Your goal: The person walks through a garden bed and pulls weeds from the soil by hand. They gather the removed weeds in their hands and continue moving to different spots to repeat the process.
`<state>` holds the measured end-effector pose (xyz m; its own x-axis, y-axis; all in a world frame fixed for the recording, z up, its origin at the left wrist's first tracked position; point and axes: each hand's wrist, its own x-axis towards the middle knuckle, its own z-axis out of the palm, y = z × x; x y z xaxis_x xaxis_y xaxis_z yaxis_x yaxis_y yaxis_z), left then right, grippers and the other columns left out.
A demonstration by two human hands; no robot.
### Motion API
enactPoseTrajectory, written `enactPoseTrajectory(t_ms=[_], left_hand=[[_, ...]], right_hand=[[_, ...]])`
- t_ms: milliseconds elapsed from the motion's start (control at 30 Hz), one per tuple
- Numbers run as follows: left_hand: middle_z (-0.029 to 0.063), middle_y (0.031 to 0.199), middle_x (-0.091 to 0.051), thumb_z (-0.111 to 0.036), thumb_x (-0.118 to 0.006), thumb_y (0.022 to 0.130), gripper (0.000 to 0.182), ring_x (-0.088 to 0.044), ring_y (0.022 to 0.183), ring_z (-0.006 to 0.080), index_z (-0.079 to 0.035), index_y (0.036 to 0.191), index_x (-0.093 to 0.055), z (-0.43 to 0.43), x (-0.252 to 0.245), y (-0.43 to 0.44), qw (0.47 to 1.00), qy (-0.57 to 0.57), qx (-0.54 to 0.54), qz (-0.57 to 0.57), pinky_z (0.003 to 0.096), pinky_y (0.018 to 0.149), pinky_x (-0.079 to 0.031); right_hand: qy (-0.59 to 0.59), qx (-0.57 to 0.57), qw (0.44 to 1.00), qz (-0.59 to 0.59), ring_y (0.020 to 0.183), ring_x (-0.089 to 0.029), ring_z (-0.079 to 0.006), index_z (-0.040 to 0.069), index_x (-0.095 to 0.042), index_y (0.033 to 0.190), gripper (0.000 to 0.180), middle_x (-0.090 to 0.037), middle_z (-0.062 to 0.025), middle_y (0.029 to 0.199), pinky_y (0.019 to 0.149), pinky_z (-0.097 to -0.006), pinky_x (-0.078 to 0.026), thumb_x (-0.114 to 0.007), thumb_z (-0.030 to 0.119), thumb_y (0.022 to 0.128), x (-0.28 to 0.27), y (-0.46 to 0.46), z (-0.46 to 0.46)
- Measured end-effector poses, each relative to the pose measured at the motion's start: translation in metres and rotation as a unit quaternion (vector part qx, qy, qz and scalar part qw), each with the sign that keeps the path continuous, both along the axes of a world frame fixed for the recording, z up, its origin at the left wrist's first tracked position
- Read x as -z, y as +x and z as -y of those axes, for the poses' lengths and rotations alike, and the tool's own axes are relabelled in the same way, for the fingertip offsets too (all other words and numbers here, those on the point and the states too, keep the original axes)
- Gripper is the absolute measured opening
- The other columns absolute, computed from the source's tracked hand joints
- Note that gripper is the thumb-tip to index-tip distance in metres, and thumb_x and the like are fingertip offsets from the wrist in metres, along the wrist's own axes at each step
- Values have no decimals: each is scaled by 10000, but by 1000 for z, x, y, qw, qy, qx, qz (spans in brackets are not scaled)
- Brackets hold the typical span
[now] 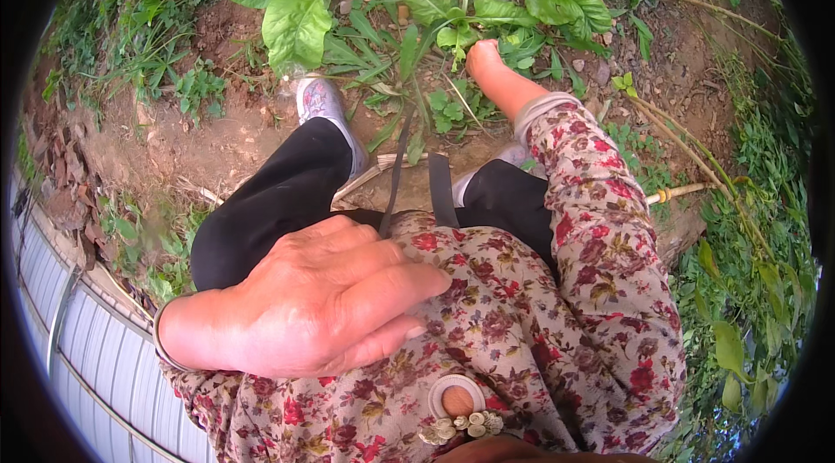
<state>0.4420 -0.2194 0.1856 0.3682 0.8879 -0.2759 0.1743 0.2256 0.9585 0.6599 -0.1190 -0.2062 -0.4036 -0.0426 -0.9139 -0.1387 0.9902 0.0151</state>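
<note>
My left hand point(319, 297) is raised close to the camera in front of the floral top point(509, 306), palm down, fingers loosely bent with gaps between them, and nothing visible in it. Further off, my right hand point(484, 59) reaches down among the broad leaves of a green leafy plant point(499, 10). Its fingers are bent under and partly hidden at the leaves, so whether they grip a stem cannot be told. Another broad-leaved plant point(297, 23) grows to the left, above my patterned shoe point(319, 98). Low jagged-leaved weeds point(447, 111) lie between the feet.
A cane stick point(678, 192) lies at the right beside dense foliage point(750, 313). Dry stalks point(365, 182) are on the soil between my feet. Two dark straps point(442, 192) hang in front of me. Broken clods or stones point(65, 182) and a ribbed metal sheet point(107, 358) are at the left.
</note>
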Motion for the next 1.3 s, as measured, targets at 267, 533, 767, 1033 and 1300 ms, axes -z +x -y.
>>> enactPoseTrajectory(t_ms=[267, 533, 767, 1033, 1300], left_hand=[[57, 775, -530, -118, -664, 656, 385, -522, 656, 213, -23, 1011, -545, 2, 3, -2, 1000, -8, 12, 8, 316, 601, -419], [39, 754, -516, -121, -671, 635, 414, -517, 651, 192, -27, 1022, -557, -10, 13, -4, 998, -56, 10, 31, 296, 588, -411], [73, 767, -556, -182, -611, 788, 264, -555, 698, 224, 2, 973, -575, -21, 18, -12, 994, -79, 53, 52, 323, 614, -418], [63, 734, -541, -202, -605, 783, 275, -523, 642, 232, -5, 973, -574, -26, 19, -3, 999, -4, 25, 23, 333, 608, -402], [72, 786, -533, -139, -648, 691, 368, -534, 694, 234, -24, 1018, -525, -13, 12, 0, 998, 8, 44, 36, 332, 623, -428]], right_hand=[[-71, 80, 994, -10, 812, -639, -202, 159, -687, 887, 183, -661, 12, 877, 569, -395, -497, -556, 153, 758, -8, 5, -22], [-131, 145, 981, -6, 839, -630, -213, 138, -681, 819, 155, -658, -40, 872, 669, -339, -499, -562, 136, 719, -31, 5, -40], [-220, 172, 956, 95, 885, -616, -223, 104, -660, 869, 210, -648, -69, 916, 734, -347, -486, -586, 139, 675, -82, 8, -43], [-452, 83, 888, -5, 794, -621, -246, 111, -645, 744, 121, -646, -84, 808, 667, -373, -493, -587, 102, 637, -122, 33, 41], [-553, 153, 806, -148, 685, -611, -283, 119, -607, 649, 117, -601, -88, 663, 571, -366, -487, -584, 231, 626, -122, 29, 84]])
